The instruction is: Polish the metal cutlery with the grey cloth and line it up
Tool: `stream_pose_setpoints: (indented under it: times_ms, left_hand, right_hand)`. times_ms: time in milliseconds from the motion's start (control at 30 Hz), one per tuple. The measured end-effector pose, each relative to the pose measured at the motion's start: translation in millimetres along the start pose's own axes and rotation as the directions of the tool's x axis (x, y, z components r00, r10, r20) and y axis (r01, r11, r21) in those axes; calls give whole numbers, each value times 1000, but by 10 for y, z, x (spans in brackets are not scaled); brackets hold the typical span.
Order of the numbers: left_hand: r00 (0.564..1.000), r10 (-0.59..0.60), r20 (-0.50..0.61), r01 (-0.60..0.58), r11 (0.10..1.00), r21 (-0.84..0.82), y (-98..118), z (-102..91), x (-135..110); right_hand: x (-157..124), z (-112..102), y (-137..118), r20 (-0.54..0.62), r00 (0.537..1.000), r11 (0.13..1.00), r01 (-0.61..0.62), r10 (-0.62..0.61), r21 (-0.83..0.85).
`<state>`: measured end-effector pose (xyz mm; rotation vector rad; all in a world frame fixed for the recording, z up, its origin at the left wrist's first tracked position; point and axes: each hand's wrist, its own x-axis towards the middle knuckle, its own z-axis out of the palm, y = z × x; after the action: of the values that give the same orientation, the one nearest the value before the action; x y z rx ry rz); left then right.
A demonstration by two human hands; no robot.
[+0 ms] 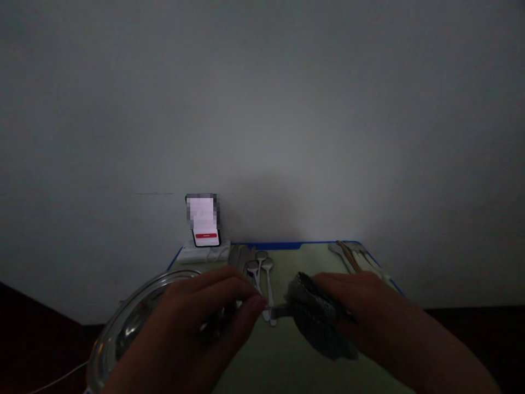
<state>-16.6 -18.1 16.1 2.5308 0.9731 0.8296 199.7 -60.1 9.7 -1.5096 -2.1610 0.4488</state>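
Head view: left hand [197, 320] closed in a pinch on one end of a thin utensil [281, 311], type unclear, above the desk [262, 364]; right hand [361, 298] curled round a dark cloth [322, 325] at its other end. Judged light, stiff, probably smooth metal; best held by the end, cloth soft and pliable.

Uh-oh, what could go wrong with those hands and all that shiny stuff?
The thin utensil could slip, since the left hand seems to pinch just its end and the right hand holds a dark cloth up to it. The left hand might also knock the shiny bowl, which looks close beside it. The phone might tip if bumped, because it stands upright at the back.
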Motion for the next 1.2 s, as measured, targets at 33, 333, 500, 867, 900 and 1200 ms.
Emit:
stream_pose_setpoints:
  times_ms: [33,333,500,867,900,1200]
  left_hand:
    - [1000,-19,-11,19,1000,-10,-16,5,3]
    - [970,-204,-135,196,978,-70,-18,71,81]
    - [930,-289,-227,257,953,-161,30,65,91]
    - [792,-331,-513,72,885,-459,185,195,52]
    - [821,-311,-479,72,888,-454,207,218,63]
    - [825,-355,-440,58,828,-558,121,197,61]
  right_hand:
    - [-6,-7,17,-43,998,999,36,-36,-8]
    - [76,53,61,-554,819,983,183,-151,2]
    - [249,167,-11,-611,792,976,132,2,174]
    - [432,543,-119,-529,597,616,71,604,784]
    - [437,575,-134,-503,579,569,82,641,818]
    - [502,629,-84,-397,785,494,135,476,859]
